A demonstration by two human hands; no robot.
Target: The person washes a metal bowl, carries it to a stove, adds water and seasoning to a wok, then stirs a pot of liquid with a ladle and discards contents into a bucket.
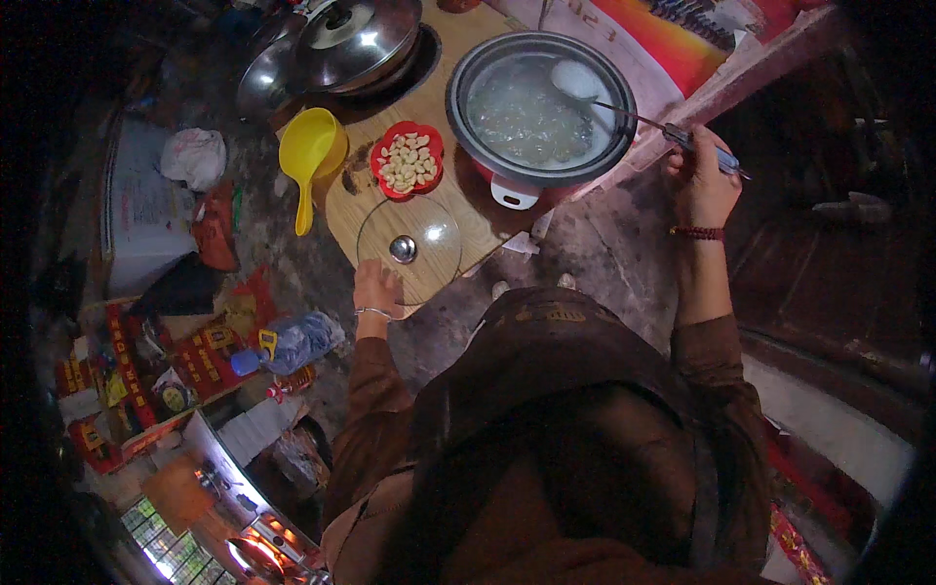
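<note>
My right hand [703, 175] grips the blue-grey handle of a metal ladle [636, 115]. The ladle's bowl rests at the surface of cloudy, bubbling liquid in a round electric cooking pot [459, 124] with a dark rim and a white side handle. Low on the wooden board [468, 219], my left hand [376, 287] lies at the near left edge of a round glass lid [403, 249] with a metal knob. Whether its fingers grip the lid or the board's edge is unclear. Just beyond the lid stands a red scalloped dish [382, 184] of pale peeled nuts or beans.
A yellow plastic dipper [313, 146] sits at the board's left side. Behind it is a lidded metal wok [358, 44]. On the floor to the left lie a large clear plastic bottle [300, 347], red printed cartons [212, 358] and a white bag [194, 159]. Fire glows [256, 552] at lower left.
</note>
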